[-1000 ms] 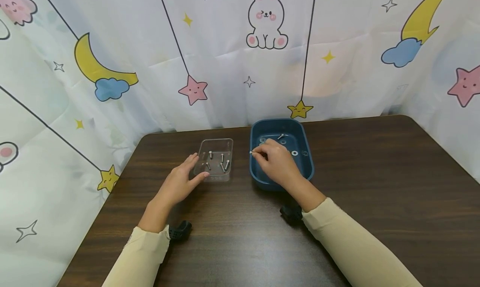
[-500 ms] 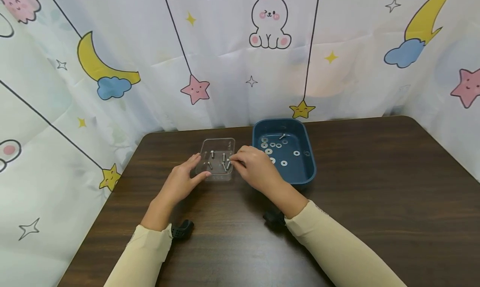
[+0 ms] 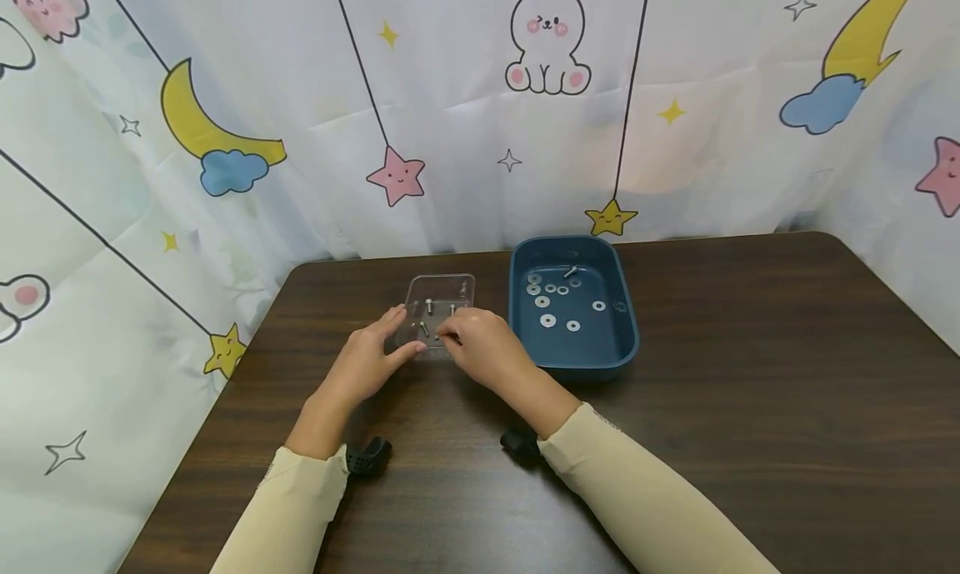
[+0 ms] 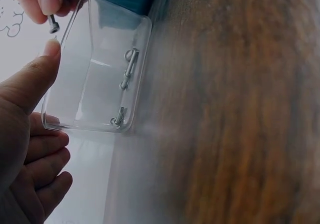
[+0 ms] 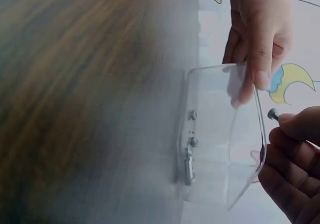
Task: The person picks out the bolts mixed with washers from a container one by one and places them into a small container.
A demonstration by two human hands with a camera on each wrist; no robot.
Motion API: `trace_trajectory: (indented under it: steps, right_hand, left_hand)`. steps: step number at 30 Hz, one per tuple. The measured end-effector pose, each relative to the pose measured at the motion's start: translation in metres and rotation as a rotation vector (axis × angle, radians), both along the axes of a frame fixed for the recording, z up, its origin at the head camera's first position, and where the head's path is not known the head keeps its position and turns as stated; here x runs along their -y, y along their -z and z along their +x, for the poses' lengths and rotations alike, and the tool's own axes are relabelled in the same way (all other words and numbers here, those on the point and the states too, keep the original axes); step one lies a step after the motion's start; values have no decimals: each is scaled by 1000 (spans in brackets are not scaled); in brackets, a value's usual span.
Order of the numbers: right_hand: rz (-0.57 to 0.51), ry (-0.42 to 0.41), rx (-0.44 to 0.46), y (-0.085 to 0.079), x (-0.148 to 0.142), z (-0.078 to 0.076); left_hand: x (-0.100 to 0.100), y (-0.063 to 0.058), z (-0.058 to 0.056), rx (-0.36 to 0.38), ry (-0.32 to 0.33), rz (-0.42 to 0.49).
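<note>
A clear plastic box point(image 3: 441, 277) stands on the table with several small metal bolts point(image 4: 131, 64) on its floor. My left hand point(image 3: 362, 359) lies against the box's left side and near corner, thumb apart from the loosely extended fingers. Over the box, my right hand point(image 3: 486, 346) pinches another bolt point(image 4: 53, 25) between thumb and fingertips. In the right wrist view this pinched bolt point(image 5: 273, 114) shows its head just beyond the box rim. Part of the box and some bolts are hidden behind the right hand in the head view.
To the right stands a blue bin point(image 3: 632, 332) holding several flat washers point(image 3: 548, 320) and one bolt point(image 3: 571, 272). Both containers sit near the back edge of the dark wooden table point(image 3: 750, 391). A patterned curtain point(image 3: 450, 124) hangs behind it.
My right hand has moved left from above the blue bin to above the clear box, carrying the bolt. My left hand has stayed beside the box. The view has shifted slightly.
</note>
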State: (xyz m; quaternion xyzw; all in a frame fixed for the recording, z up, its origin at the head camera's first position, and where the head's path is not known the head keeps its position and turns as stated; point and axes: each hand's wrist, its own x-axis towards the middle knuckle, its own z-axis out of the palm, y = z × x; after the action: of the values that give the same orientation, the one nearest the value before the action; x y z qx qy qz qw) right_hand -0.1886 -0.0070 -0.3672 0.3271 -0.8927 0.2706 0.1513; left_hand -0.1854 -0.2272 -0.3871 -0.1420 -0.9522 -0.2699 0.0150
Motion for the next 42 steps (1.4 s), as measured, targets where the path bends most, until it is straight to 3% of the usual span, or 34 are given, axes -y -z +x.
trace_trajectory:
  steps: [18, 42]
  right_hand:
    - [107, -56, -121, 2, 0, 0]
    - [167, -35, -156, 3, 3, 2]
  left_hand:
    - [3, -2, -2, -4, 29, 7]
    - [2, -1, -1, 0, 9, 27]
